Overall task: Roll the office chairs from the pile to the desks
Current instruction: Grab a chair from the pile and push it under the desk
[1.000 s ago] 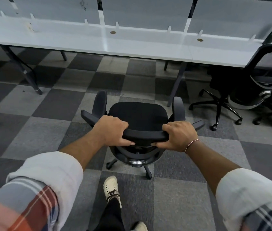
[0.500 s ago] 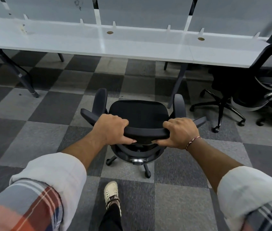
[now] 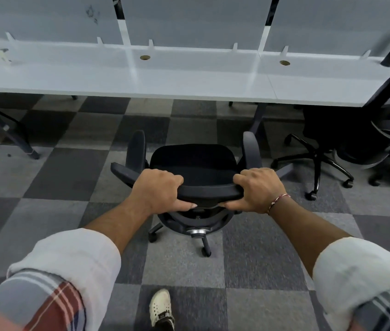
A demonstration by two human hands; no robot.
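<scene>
Your left hand grips the left end of the backrest, fingers curled together over its top edge and thumb tucked beneath. The black office chair stands on the checkered carpet, its seat facing the white desk and near its front edge. Your right hand grips the right end the same way, fingers wrapped over and thumb under. Further right, a second office chair is drawn up to the desk.

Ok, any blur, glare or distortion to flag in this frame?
Head view: the left hand, right hand and chair are sharp; the sleeves at the bottom corners smear with motion blur; pale reflections streak the desk top; the wide-angle lens stretches the forearms toward the corners.
</scene>
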